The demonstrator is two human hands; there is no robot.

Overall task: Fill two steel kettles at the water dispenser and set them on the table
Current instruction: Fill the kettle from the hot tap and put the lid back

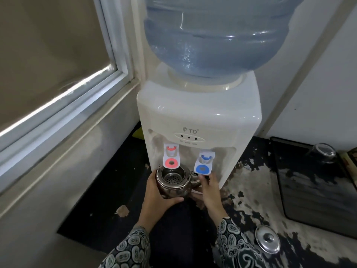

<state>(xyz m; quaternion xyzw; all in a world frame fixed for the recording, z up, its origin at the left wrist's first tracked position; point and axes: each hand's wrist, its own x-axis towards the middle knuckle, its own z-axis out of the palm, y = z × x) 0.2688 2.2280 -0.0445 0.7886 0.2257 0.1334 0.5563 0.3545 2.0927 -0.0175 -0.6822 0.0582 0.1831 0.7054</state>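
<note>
We stand in a corner by a window, where a worn black desk [251,206] with flaking patches carries a white plastic water dispenser [199,120] topped by a ribbed blue bottle [214,35]. Our left hand [157,192] wraps the shiny, rounded steel kettle [172,182], lid off and its perforated strainer showing, under the red tap [171,156]. Our right hand [208,187] reaches fingertips up to the blue tap [203,161]. We judge filling is just beginning; next the kettle must sit under whichever tap is pressed. The domed lid [267,238] lies near.
</note>
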